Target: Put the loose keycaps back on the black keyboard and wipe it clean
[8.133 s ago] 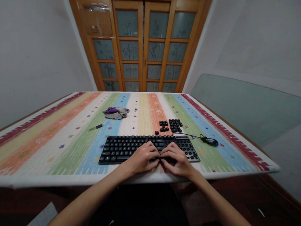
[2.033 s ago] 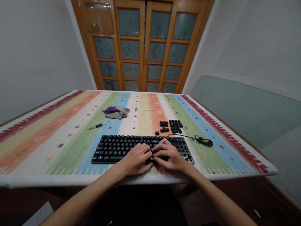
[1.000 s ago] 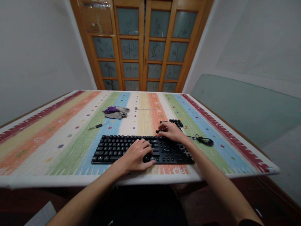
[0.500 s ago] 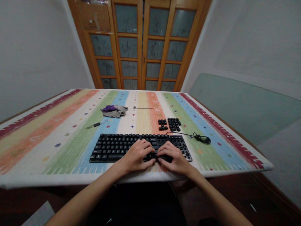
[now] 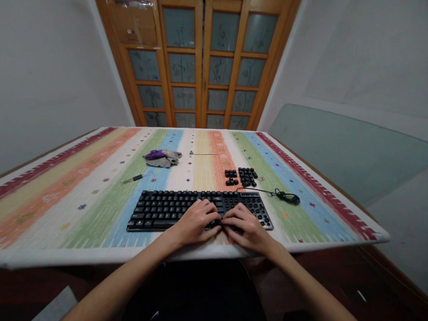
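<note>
A black computer keyboard (image 5: pixel 163 209) lies flat near the front edge of the table, its right-hand section stripped of keycaps. My left hand (image 5: pixel 199 221) rests over the keyboard's lower middle, thumb and fingers drawn together. Coming from the other side, my right hand (image 5: pixel 245 225) is also closed, and its fingertips meet those of the left at the keyboard's front edge. Something small and dark is between the fingertips, mostly hidden. Loose black keycaps (image 5: pixel 247 176) stand in groups behind the keyboard's right part.
The keyboard's coiled cable (image 5: pixel 287 197) lies to the right. Behind the keyboard on the left are a small tool with a black handle and wire prongs (image 5: pixel 137 177) and a grey and purple cloth (image 5: pixel 162 158). A thin rod (image 5: pixel 204 154) lies farther back on the striped tablecloth (image 5: pixel 93 212).
The fingers of my right hand have curled in and its fingertips have come closer to my left ones. The keyboard and the loose keycaps stay where they were.
</note>
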The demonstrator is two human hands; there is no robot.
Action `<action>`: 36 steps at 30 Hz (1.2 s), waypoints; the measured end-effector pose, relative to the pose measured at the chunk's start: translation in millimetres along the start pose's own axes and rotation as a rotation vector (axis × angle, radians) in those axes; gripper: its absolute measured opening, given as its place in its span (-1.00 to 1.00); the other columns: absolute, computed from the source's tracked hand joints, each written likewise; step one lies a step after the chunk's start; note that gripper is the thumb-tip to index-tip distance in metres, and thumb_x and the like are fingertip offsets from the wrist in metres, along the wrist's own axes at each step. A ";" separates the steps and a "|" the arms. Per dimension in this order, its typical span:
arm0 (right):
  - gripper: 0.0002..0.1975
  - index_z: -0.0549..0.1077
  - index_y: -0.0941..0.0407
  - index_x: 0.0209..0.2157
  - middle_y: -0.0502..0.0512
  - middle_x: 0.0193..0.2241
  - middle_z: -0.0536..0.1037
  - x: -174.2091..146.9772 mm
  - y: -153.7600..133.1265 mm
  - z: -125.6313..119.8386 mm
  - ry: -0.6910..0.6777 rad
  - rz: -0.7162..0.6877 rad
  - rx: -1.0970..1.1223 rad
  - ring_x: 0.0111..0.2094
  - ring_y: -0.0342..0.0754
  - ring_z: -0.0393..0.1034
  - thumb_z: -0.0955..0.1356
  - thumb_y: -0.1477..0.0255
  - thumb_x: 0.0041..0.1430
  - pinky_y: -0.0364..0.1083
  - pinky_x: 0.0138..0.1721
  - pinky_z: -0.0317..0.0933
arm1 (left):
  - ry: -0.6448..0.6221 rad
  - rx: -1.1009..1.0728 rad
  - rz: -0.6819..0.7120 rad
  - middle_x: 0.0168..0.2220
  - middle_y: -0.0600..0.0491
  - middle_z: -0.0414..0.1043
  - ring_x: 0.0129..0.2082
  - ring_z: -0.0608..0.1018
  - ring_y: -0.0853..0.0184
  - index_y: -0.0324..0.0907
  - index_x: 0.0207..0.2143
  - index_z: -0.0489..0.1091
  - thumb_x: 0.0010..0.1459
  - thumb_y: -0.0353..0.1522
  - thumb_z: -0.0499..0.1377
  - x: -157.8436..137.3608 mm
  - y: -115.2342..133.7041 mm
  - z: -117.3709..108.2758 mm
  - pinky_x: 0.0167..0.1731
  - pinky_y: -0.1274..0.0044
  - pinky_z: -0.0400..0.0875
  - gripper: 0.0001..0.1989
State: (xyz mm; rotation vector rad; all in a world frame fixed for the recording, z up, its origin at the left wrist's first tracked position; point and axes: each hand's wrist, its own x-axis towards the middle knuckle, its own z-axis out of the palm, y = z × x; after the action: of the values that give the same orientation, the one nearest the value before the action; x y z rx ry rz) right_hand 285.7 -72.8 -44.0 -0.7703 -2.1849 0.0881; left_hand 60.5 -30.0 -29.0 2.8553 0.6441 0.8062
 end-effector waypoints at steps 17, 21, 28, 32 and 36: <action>-0.87 0.50 0.12 -0.38 0.12 -0.39 0.52 -0.2 -9.8 6.6 0.046 -0.064 -0.114 -0.29 0.03 0.26 0.32 0.58 0.16 0.04 -0.27 0.26 | -0.097 0.286 0.152 -0.16 -0.03 0.43 -0.18 0.39 0.22 -0.18 -0.30 0.45 0.26 -0.37 0.22 10.5 10.5 0.6 -0.19 0.38 0.25 -0.93; -0.84 0.48 0.12 -0.43 0.12 -0.43 0.50 -0.7 -11.4 7.2 0.026 -0.064 -0.148 -0.30 0.02 0.26 0.31 0.58 0.18 0.03 -0.30 0.26 | -0.110 0.284 0.158 -0.18 -0.03 0.43 -0.20 0.40 0.22 -0.18 -0.31 0.45 0.26 -0.36 0.22 10.3 9.8 1.9 -0.21 0.39 0.25 -0.91; -0.85 0.53 0.12 -0.37 0.13 -0.41 0.52 -0.4 -10.2 4.8 0.029 -0.049 -0.124 -0.31 0.03 0.29 0.31 0.56 0.19 0.04 -0.29 0.28 | -0.133 0.218 0.146 -0.16 -0.03 0.44 -0.18 0.42 0.22 -0.18 -0.32 0.47 0.23 -0.37 0.23 14.0 6.9 0.0 -0.18 0.39 0.26 -0.93; -0.85 0.56 0.10 -0.31 0.13 -0.37 0.57 7.6 -5.1 -8.1 -0.066 -0.057 -0.027 -0.27 0.03 0.32 0.34 0.57 0.17 0.05 -0.25 0.31 | -0.179 0.145 0.191 -0.18 -0.02 0.46 -0.18 0.44 0.23 -0.19 -0.28 0.49 0.22 -0.34 0.26 21.5 0.8 -9.8 -0.16 0.40 0.30 -0.90; -0.81 0.57 0.09 -0.22 0.12 -0.32 0.60 18.6 7.0 -27.9 -0.045 -0.059 0.024 -0.23 0.04 0.35 0.35 0.58 0.18 0.08 -0.17 0.35 | -0.201 0.053 0.248 -0.18 -0.03 0.49 -0.20 0.47 0.26 -0.18 -0.31 0.49 0.30 -0.29 0.20 38.7 -14.5 -24.9 -0.14 0.43 0.34 -0.84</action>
State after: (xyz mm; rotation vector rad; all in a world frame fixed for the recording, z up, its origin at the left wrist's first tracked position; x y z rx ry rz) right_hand 299.9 -61.9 -14.7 -0.6955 -2.2432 0.1020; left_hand 71.9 -0.8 7.6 3.0512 0.2947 0.5244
